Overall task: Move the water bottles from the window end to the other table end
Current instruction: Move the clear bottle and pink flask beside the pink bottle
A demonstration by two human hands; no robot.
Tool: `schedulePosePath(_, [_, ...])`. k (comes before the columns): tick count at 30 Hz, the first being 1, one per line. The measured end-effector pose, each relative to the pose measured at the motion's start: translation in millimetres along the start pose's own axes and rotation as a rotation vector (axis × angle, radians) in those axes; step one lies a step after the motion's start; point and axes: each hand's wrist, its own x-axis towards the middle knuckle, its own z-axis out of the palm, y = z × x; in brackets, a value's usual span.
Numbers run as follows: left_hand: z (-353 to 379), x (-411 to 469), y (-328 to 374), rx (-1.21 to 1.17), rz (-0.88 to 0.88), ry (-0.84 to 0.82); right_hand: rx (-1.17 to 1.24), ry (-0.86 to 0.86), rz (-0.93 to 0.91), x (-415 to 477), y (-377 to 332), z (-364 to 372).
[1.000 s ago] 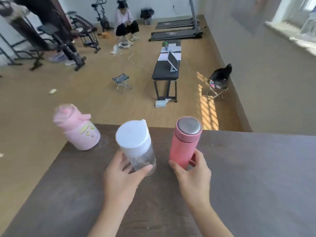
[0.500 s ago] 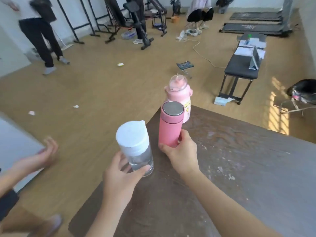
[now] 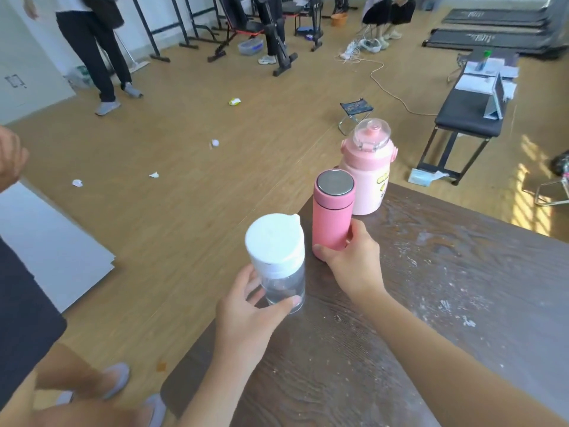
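Observation:
My left hand (image 3: pixel 246 315) grips the lower part of a clear bottle with a white lid (image 3: pixel 277 257) at the left edge of the dark wooden table (image 3: pixel 431 303). My right hand (image 3: pixel 354 260) wraps the base of a slim pink flask with a steel top (image 3: pixel 332 211), which stands just right of the clear bottle. Behind the flask, at the table's far corner, a pale pink bottle with a clear domed lid (image 3: pixel 366 167) stands upright, touched by neither hand.
Another person's hand (image 3: pixel 9 158), legs and shoes (image 3: pixel 114 380) are close at the left, beside white boards (image 3: pixel 46 241) on the floor. A black bench (image 3: pixel 471 109) with papers and a small folding stool (image 3: pixel 354 109) stand beyond the table. Gym machines and people fill the far room.
My view has swung left, so the table corner now sits at centre right. Both hands have kept their bottles, and the flask now stands close in front of the pale pink bottle.

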Motion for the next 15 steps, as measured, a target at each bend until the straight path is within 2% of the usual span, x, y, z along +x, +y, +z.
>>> schedulePosePath(11, [6,-15,-6,0.047,0.086,-0.026,-0.049,-0.049,-0.044,6,8,-6])
schedulePosePath(15, [10,-24,-5,0.090,0.066,-0.040,-0.043,-0.080,-0.031,5,13,-8])
